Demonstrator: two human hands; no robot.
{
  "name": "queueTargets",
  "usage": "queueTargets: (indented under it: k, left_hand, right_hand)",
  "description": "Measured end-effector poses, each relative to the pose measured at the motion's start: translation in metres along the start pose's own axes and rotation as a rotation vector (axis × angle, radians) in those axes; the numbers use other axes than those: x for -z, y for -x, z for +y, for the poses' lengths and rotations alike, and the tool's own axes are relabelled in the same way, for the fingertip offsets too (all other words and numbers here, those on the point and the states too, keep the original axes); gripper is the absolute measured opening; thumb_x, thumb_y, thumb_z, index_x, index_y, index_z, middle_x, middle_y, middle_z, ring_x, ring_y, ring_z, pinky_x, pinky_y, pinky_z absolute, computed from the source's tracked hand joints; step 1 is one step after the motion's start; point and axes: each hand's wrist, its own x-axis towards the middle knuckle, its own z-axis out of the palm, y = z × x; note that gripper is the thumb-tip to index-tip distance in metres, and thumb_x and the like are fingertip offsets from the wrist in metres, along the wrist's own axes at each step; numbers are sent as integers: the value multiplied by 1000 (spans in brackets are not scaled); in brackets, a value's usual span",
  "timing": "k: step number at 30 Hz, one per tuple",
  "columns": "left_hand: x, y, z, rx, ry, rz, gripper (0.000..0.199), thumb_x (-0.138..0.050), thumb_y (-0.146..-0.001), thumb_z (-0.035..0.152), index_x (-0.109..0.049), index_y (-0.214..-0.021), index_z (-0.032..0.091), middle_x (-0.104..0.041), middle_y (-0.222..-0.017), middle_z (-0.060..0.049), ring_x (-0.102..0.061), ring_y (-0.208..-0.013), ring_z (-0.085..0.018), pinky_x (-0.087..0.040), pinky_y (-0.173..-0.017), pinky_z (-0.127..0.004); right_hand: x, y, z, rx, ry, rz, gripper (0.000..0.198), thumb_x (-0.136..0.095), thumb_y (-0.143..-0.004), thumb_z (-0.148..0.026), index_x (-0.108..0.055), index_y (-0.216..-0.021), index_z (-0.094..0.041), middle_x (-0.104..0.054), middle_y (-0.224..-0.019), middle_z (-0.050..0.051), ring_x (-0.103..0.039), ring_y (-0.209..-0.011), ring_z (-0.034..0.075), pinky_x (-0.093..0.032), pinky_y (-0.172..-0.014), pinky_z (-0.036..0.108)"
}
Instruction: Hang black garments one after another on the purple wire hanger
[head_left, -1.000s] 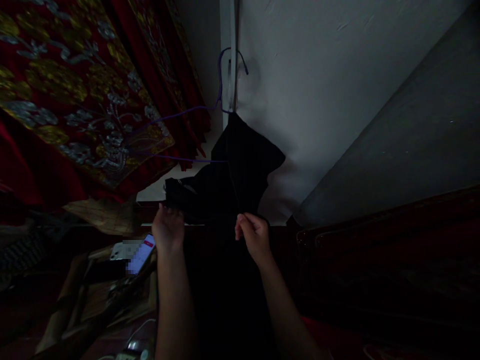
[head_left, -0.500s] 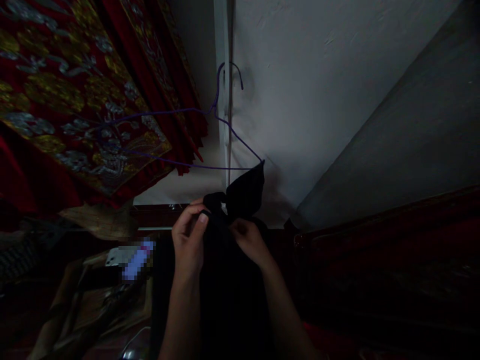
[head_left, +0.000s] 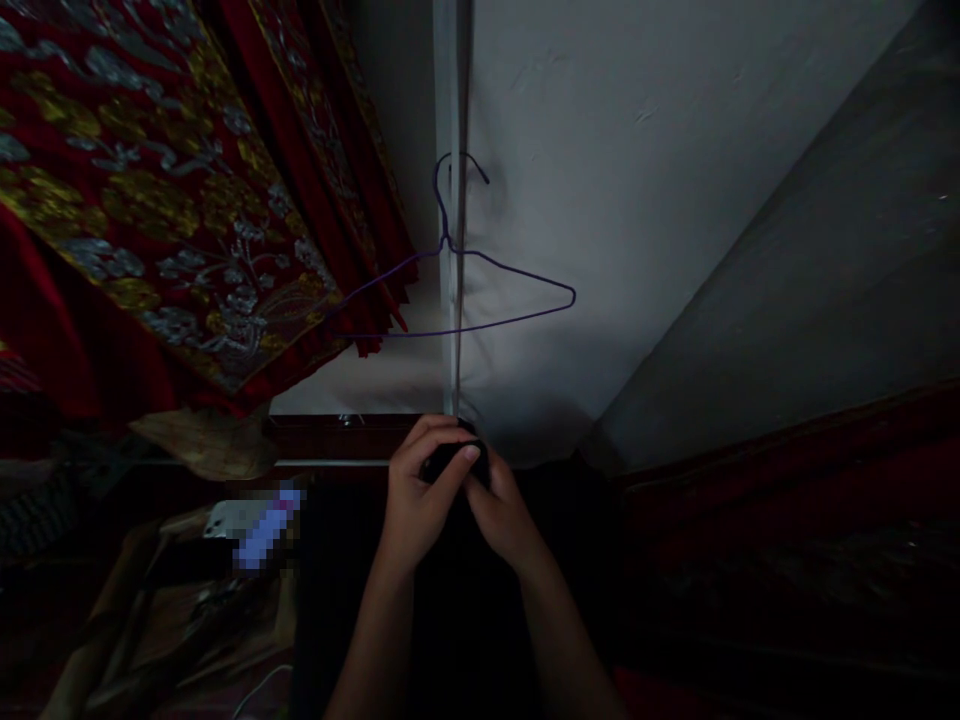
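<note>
Both hands are close together low in the middle of the head view, gathered on a black cloth garment. My left hand is closed around it, thumb on top. My right hand is closed on the cloth from the other side, its fingertips partly hidden. The garment's kind cannot be told, as it merges with the dark clothing below. Above the hands, a purple wire hanger hangs with no cloth on it, hooked on a pale vertical strip against the wall.
Red cloth embroidered in gold and silver hangs at the left. Below it stands a wooden chair with a phone on it. A grey-white wall rises ahead, and dark red furniture stands at the right.
The black garment has come off the hanger's right end and is bunched between my hands. The hanger has swung to the right and turned. My hands have drawn closer together.
</note>
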Motion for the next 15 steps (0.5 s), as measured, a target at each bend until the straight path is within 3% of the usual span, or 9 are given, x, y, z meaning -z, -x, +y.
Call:
queueTargets:
  k: [2,4,7,10,15]
  left_hand:
    - [-2,1,-2,31,40,-32,14,-66,-92,34,-71,-100,24,-66,-108,-7,-62,-108,-22,-49,-95,-33]
    - [-2,5,-7,77,118,-99,29,-55,-98,42,-64,-120,26,-65,-120,-9,-61,-116,-24,-46,-102,-36]
    - [1,14,-21,154,136,-303,49,-39,-101,53,-54,-138,25,-64,-129,-11,-60,-121,-26,-44,-106,-40]
    - [7,28,-38,246,-32,-440,47,-45,-98,56,-69,-123,24,-70,-122,-10,-62,-116,-29,-46,-104,-41]
    - [30,47,-55,372,-245,-564,34,-56,-93,49,-78,-91,24,-78,-93,-3,-69,-94,-28,-37,-113,-44]
  right_hand:
    - [7,4,4,-94,23,35,22,-57,-87,-35,-71,-100,-25,-73,-105,5,-66,-104,26,-52,-96,39]
    - [16,11,9,-209,56,100,22,-61,-79,-35,-72,-94,-24,-74,-98,5,-67,-97,28,-54,-87,39]
    - [29,21,16,-308,99,192,21,-67,-66,-34,-69,-83,-24,-73,-87,5,-66,-85,28,-55,-72,37]
    - [44,21,12,-226,125,242,13,-64,-63,-34,-66,-73,-25,-69,-73,3,-63,-72,24,-51,-62,33]
    - [66,-4,-17,85,194,73,19,-49,-67,-23,-68,-68,-24,-66,-66,3,-62,-65,22,-48,-62,32]
